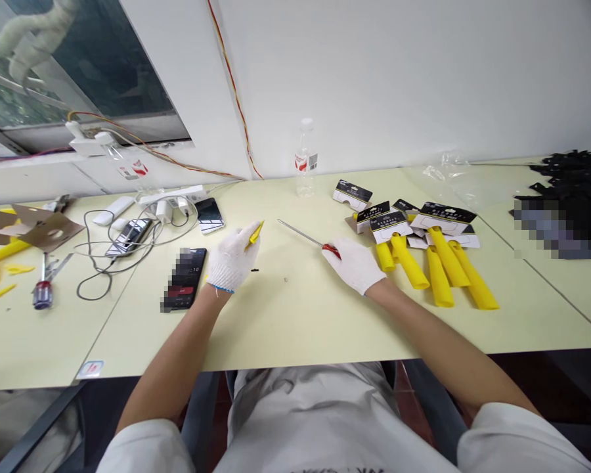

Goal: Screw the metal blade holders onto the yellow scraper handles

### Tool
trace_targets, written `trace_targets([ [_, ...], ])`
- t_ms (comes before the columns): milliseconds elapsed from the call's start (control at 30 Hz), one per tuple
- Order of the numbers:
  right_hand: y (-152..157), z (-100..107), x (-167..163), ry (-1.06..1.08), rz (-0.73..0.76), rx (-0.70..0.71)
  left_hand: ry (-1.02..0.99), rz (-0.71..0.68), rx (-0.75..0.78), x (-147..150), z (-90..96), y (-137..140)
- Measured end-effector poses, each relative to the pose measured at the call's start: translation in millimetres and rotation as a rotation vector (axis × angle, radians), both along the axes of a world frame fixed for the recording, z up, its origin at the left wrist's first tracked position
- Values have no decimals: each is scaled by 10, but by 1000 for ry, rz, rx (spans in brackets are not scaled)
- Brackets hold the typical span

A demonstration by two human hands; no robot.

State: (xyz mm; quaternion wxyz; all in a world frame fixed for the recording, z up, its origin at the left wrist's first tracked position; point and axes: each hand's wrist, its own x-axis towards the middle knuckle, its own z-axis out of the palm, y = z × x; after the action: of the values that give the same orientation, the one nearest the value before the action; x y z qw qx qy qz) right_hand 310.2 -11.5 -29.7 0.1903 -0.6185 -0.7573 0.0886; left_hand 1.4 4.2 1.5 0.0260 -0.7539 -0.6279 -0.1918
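Behind everything, a white wall (398, 85), with a window (123, 66) at upper left. Below, a pale yellow bench (295, 322) across the full width. At the far right, a heap of black parts (576, 167), partly pixelated. Left of that heap and nearer, yellow tubes (411, 265) in a cluster, with black-and-white cards (387, 225) at their upper ends. Behind the cluster, a crumpled clear bag (453, 174).

Just beside the tubes, the white-gloved right hand (355, 264), curled shut around the red handle of a screwdriver. Well apart from it, the white-gloved left hand (234, 257), pinching a small yellow piece. For both hands, contact with the bench impossible to tell. Just left of the left hand, a black phone (192, 279), partly pixelated. Upright near the wall, a clear bottle (305, 161).

Across the gap between the hands, the screwdriver (308, 237), tip toward the left hand but apart from it. Within the left hand's grip, the yellow piece (254, 237), pointed end upward. On the bench just beside, a tiny black bit (255, 270).
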Motion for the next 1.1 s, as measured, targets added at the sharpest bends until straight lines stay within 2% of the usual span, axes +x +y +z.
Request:
trace_targets([
  [167, 45, -30, 24, -23, 28, 19, -18, -63, -55, 30, -11, -9],
  [400, 158, -187, 63, -50, 2, 25, 110, -139, -164, 100, -12, -48],
  [567, 74, -77, 10, -97, -42, 71, 109, -144, -181, 172, 1, -99],
  [633, -12, 3, -71, -144, -10, 75, 102, -134, -185, 198, 14, -117],
  [767, -162, 121, -354, -150, 265, -53, 71, -117, -197, 213, 26, -140],
  [833, -194, 153, -512, -122, 345, -145, 60, -119, -203, 203, 21, -141],
  [967, -197, 201, -745, -119, 365, -247, 25, -120, -208, 182, -2, -120],
  [1100, -212, 212, -831, -143, 337, -257, -31, -124, -194, 184, -22, -94],
])
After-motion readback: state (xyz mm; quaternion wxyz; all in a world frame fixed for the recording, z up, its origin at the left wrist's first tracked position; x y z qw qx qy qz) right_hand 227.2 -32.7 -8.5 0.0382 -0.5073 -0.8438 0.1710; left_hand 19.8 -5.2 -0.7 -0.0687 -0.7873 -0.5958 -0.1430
